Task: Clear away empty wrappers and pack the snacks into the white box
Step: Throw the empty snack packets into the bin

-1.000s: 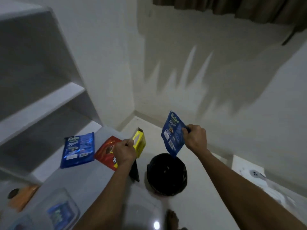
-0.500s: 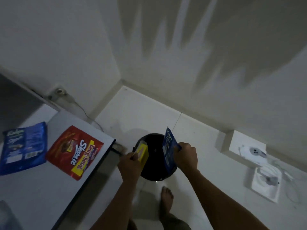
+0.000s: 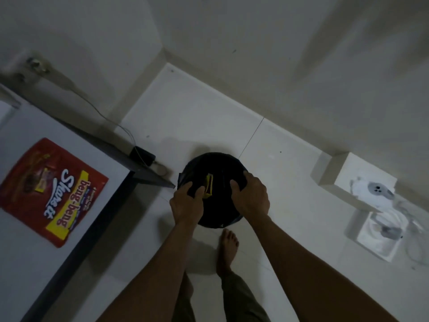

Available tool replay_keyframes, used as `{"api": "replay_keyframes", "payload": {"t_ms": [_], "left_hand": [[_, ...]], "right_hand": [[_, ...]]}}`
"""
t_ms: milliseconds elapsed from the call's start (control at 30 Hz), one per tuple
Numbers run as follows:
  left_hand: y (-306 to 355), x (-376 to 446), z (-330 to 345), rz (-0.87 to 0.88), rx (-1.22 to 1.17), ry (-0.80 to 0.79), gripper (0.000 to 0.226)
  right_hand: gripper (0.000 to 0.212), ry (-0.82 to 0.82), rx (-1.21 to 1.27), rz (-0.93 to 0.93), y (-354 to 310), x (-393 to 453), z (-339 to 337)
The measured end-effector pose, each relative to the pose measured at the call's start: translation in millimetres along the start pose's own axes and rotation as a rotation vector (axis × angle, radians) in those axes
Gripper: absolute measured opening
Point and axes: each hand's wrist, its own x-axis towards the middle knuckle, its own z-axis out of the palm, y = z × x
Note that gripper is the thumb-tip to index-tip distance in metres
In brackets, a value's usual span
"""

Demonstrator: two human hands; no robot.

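The tiled floor [image 3: 199, 117] fills most of the view, with the grey surface [image 3: 23, 263] at the left edge and a black-lined bin [image 3: 213, 163] standing on the floor just beyond its corner. On the surface lies one red snack pouch [image 3: 52, 191], flat and untouched; the white box is not in view. Compared with half a second ago, the blue wrapper is gone from the right hand and is no longer visible, presumably dropped into the dark bin, while the yellow wrapper [image 3: 209, 185] now sits inside the bin mouth, just beside the left fingers. Judgement: the wrapper-clearing step is at or near completion, and the packing of snacks remains undone. The left hand [image 3: 186, 205] rests at the near-left rim, fingers curled loosely over the black liner; whether a fingertip is in contact with the yellow wrapper cannot be told in this dim light. The right hand [image 3: 251, 197] is spread, palm down, over the near-right rim, touching the liner and holding nothing. A bare foot [image 3: 228, 246] stands just behind the bin
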Motion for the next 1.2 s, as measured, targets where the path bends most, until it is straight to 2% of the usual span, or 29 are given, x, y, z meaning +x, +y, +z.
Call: {"api": "replay_keyframes", "payload": {"t_ms": [233, 333, 433, 533, 633, 733, 867, 967, 1200], "left_hand": [[51, -53, -75, 0.089, -0.028, 0.077, 0.050], [72, -84, -119, 0.115, -0.146, 0.155, 0.046], [75, -111, -163, 0.203, -0.214, 0.326, 0.045], [69, -141, -213, 0.177, -0.430, 0.319, 0.042], [44, -170, -259, 0.211, -0.519, 0.330, 0.040], [-6, -195, -301, 0.252, -0.515, 0.433, 0.029], [-87, -213, -336, 0.166, -0.507, 0.525, 0.030], [-138, -217, -349, 0.057, -0.463, 0.584, 0.040], [-184, -192, -368, -0.067, -0.429, 0.629, 0.045]], "right_hand": [[0.056, 0.011, 0.078, -0.099, -57, -41, -61], [0.053, 0.047, 0.130, -0.188, -94, -64, -85], [0.050, 0.071, 0.175, -0.285, -132, -94, -102], [0.045, 0.094, 0.207, -0.361, -167, -125, -111], [0.040, 0.123, 0.206, -0.421, -195, -158, -112], [0.038, 0.138, 0.186, -0.491, -214, -195, -101], [0.039, 0.101, 0.179, -0.535, -226, -243, -67], [0.042, 0.083, 0.173, -0.548, -226, -271, -33], [0.058, 0.069, 0.123, -0.454, -224, -284, 36]]}}
